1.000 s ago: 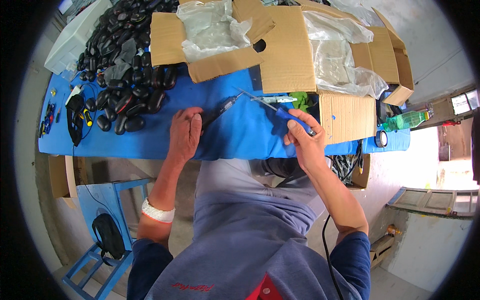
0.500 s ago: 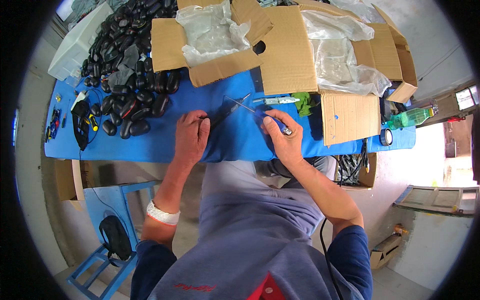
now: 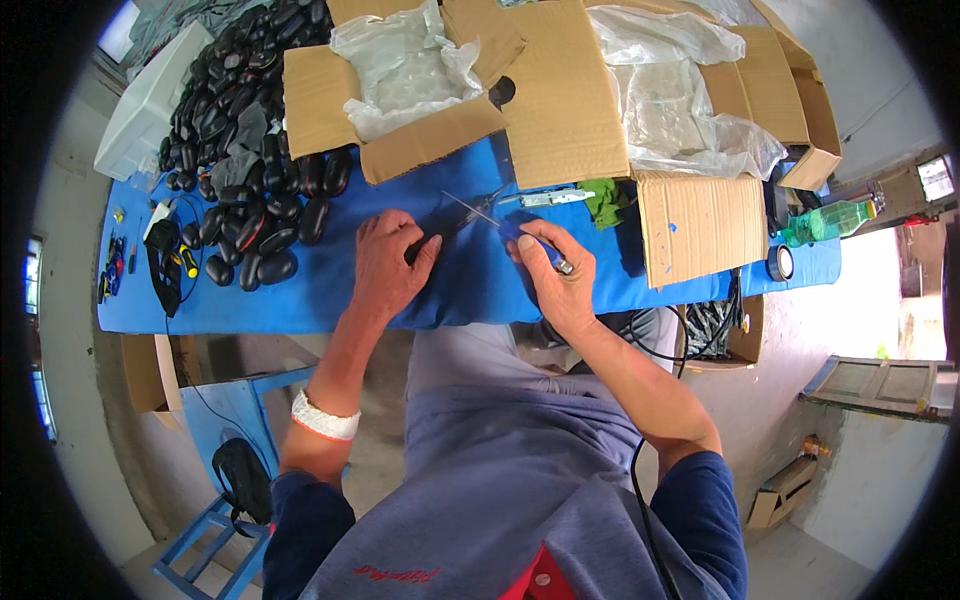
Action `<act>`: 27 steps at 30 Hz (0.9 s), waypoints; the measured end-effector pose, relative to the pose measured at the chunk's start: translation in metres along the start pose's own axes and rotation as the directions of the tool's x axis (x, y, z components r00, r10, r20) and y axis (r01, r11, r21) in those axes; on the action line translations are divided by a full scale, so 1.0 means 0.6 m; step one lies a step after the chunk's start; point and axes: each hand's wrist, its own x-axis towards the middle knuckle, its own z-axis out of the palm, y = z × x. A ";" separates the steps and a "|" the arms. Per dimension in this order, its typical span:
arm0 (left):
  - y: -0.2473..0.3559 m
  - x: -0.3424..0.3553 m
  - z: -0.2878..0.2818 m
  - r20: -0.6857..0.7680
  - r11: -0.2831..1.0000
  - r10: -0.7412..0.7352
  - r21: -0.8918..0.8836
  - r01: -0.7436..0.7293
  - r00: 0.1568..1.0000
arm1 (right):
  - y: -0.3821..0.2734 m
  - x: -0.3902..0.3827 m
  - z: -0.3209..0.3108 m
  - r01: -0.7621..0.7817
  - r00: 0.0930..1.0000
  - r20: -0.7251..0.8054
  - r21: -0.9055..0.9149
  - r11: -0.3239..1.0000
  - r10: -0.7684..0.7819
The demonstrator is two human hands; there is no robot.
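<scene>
My right hand [image 3: 565,275] is closed round the blue handle of a screwdriver [image 3: 540,247]. Its thin metal shaft points up and to the left over the blue-covered table. Left of it, my left hand [image 3: 388,262] is closed on a long dark object [image 3: 447,232], whose kind I cannot make out. Part of that object is hidden by my thumb and fingers, and its far end reaches toward the screwdriver's shaft. Just beyond the right hand lies a pale, slim tool [image 3: 553,198], beside a crumpled green cloth [image 3: 603,203].
Many black rounded, mouse-like casings [image 3: 235,160] pile up at the left. Two open cardboard boxes [image 3: 430,150] [image 3: 700,225] with plastic liners stand at the back. A green bottle [image 3: 828,222] and a tape roll [image 3: 780,263] are on the right. A blue stool [image 3: 225,405] stands below left.
The view has shifted slightly. My left hand has turned a little, its thumb now farther out over the dark object. The screwdriver stays in my right hand, at nearly the same angle.
</scene>
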 end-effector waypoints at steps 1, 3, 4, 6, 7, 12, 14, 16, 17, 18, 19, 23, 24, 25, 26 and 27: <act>-0.002 -0.001 0.001 0.003 1.000 0.004 -0.006 -0.004 1.000 | -0.001 0.000 0.000 -0.007 1.000 0.002 0.019 1.000 0.007; -0.008 -0.008 0.006 -0.018 0.997 0.022 -0.076 -0.023 1.000 | 0.000 0.001 -0.002 -0.026 1.000 0.008 0.081 0.996 0.026; -0.011 -0.011 0.007 -0.029 0.993 0.030 -0.111 -0.033 0.999 | 0.000 0.003 -0.003 -0.039 0.999 0.012 0.125 0.991 0.038; -0.012 -0.017 0.003 0.004 0.989 0.003 -0.147 -0.002 1.000 | -0.002 0.008 -0.007 -0.071 0.997 0.016 0.200 0.977 0.070; -0.012 -0.020 0.001 0.020 0.986 -0.011 -0.164 0.014 1.000 | -0.006 0.010 -0.011 -0.091 0.996 0.015 0.231 0.969 0.089; -0.011 -0.031 -0.007 0.048 0.984 -0.011 -0.179 0.020 0.999 | -0.012 0.016 -0.045 -0.148 0.979 -0.064 0.424 0.893 0.192; -0.013 -0.033 -0.001 0.048 0.983 -0.009 -0.184 0.017 0.999 | -0.017 0.011 -0.068 -0.098 0.980 -0.116 0.419 0.903 0.160; -0.010 -0.035 0.002 0.039 0.984 -0.008 -0.180 0.015 0.999 | -0.031 -0.001 -0.086 -0.041 0.982 -0.158 0.348 0.937 0.101; -0.010 -0.036 0.003 0.025 0.986 -0.009 -0.165 0.013 1.000 | -0.032 -0.005 -0.092 -0.039 0.984 -0.153 0.330 0.943 0.094; -0.009 -0.037 0.006 0.011 0.988 -0.009 -0.154 0.010 1.000 | -0.033 -0.009 -0.099 -0.036 0.985 -0.150 0.310 0.950 0.086; -0.008 -0.037 0.009 -0.003 0.990 -0.009 -0.143 0.008 1.000 | -0.032 -0.013 -0.103 -0.033 0.986 -0.146 0.289 0.957 0.078; -0.004 -0.038 0.015 -0.016 0.991 -0.012 -0.137 0.010 1.000 | -0.014 -0.023 -0.095 -0.032 0.982 -0.180 0.127 0.991 0.054; -0.004 -0.037 0.014 -0.014 0.992 -0.004 -0.125 0.002 1.000 | -0.010 -0.023 -0.091 -0.036 0.979 -0.191 0.150 0.988 0.065; -0.004 -0.037 0.014 -0.012 0.994 0.004 -0.113 -0.005 1.000 | -0.004 -0.025 -0.088 -0.024 0.974 -0.219 0.143 0.989 0.055; -0.003 -0.037 0.014 -0.012 0.993 0.006 -0.114 -0.008 1.000 | 0.006 -0.028 -0.085 -0.012 0.968 -0.247 0.135 0.991 0.046; -0.002 -0.037 0.014 -0.014 0.993 0.010 -0.113 -0.012 1.000 | 0.012 -0.030 -0.082 0.002 0.961 -0.274 0.128 0.992 0.034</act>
